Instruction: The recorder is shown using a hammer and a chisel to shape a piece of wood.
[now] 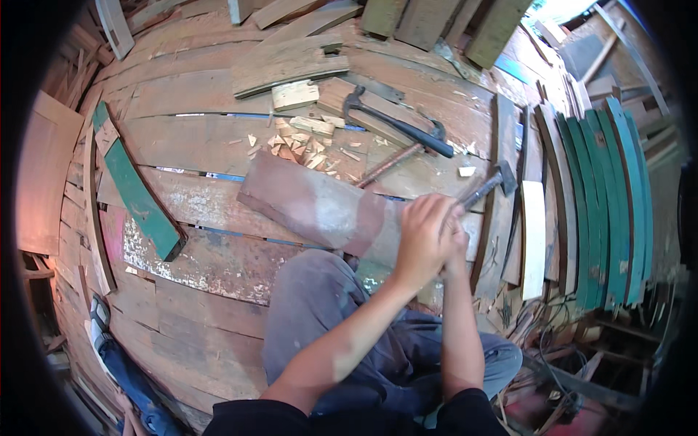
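Sits on the plank floor (203, 327), with green boards (596, 211) in a row at the right and a single green board (142, 189) well off to the left. Has a wide brown board (313, 196) lying aslant just beyond the knee (313, 291), running in below the hands. Has the right hand (456, 243) in a clenched grip round the handle of a hammer (480, 194), raised with head out to the right; has the left hand (424, 227) curled close against it, but cannot tell whether grasping the handle too. Beyond the board, a black claw hammer (392, 123) across a wooden-handled tool (392, 163), near a scatter of wood chips (298, 149). Could catch the left knuckles or the knee if swinging from so close in. Could let the handle slip through a loose hold, or make the board skid or rock by striking off centre, with chips perhaps working underneath
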A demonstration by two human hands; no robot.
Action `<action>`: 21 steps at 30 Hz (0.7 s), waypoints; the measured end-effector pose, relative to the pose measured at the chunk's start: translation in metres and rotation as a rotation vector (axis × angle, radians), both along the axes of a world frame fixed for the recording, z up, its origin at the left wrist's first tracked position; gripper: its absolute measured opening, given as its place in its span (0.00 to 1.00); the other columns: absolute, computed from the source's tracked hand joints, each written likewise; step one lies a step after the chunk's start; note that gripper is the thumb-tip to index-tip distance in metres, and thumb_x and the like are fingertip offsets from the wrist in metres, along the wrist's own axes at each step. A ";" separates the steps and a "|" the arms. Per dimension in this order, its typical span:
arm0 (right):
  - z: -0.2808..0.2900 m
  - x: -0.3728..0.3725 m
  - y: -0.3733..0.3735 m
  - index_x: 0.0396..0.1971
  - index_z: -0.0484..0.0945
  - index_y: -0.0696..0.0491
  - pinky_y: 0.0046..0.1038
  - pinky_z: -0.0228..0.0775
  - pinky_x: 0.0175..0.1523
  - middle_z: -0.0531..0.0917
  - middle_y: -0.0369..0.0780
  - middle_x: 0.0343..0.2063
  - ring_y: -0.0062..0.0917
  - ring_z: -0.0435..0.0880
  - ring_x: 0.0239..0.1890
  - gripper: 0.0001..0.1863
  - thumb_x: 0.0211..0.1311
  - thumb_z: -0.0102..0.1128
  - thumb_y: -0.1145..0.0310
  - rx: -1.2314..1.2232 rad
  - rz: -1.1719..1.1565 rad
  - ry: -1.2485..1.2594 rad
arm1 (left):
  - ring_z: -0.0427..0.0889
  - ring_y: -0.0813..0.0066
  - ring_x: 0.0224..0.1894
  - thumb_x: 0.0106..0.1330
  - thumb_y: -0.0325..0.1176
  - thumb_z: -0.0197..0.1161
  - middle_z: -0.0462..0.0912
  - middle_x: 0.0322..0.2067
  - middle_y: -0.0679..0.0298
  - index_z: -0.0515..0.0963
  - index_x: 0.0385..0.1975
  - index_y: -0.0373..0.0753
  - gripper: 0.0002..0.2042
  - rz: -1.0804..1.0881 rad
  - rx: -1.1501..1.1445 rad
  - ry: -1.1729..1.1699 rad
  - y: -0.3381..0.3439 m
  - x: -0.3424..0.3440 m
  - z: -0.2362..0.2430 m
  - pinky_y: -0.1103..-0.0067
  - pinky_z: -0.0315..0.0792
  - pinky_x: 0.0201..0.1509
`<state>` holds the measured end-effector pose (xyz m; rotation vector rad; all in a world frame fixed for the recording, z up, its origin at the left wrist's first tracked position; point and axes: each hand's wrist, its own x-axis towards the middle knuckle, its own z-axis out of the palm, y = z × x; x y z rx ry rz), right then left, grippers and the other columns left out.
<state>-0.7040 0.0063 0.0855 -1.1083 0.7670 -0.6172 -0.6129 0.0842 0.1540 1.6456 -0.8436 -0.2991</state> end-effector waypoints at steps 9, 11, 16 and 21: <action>-0.059 0.156 -0.136 0.49 0.80 0.51 0.37 0.69 0.53 0.79 0.45 0.49 0.38 0.77 0.52 0.18 0.62 0.65 0.59 -1.432 0.087 0.721 | 0.69 0.80 0.26 0.79 0.37 0.49 0.69 0.25 0.68 0.73 0.47 0.34 0.12 -0.135 -0.473 0.636 0.001 0.020 0.013 0.83 0.64 0.33; -0.068 0.179 -0.145 0.52 0.78 0.49 0.42 0.67 0.54 0.79 0.44 0.51 0.36 0.75 0.57 0.23 0.60 0.65 0.52 -1.713 0.249 0.905 | 0.58 0.88 0.23 0.80 0.40 0.45 0.60 0.23 0.75 0.72 0.46 0.36 0.14 -0.108 -0.519 0.766 -0.002 0.021 0.007 0.86 0.55 0.28; -0.061 0.190 -0.172 0.50 0.75 0.50 0.48 0.72 0.51 0.82 0.45 0.50 0.43 0.83 0.49 0.20 0.65 0.59 0.53 -1.463 0.510 1.139 | 0.54 0.88 0.22 0.81 0.41 0.43 0.56 0.21 0.75 0.71 0.43 0.38 0.14 -0.008 -0.670 1.192 -0.010 0.032 -0.006 0.86 0.55 0.28; 0.004 0.153 -0.133 0.43 0.76 0.55 0.48 0.73 0.40 0.84 0.51 0.32 0.51 0.84 0.35 0.19 0.69 0.56 0.52 -1.408 0.446 1.075 | 0.53 0.88 0.22 0.80 0.41 0.43 0.55 0.21 0.76 0.68 0.39 0.40 0.12 0.126 -0.776 1.365 -0.008 0.036 -0.017 0.85 0.55 0.29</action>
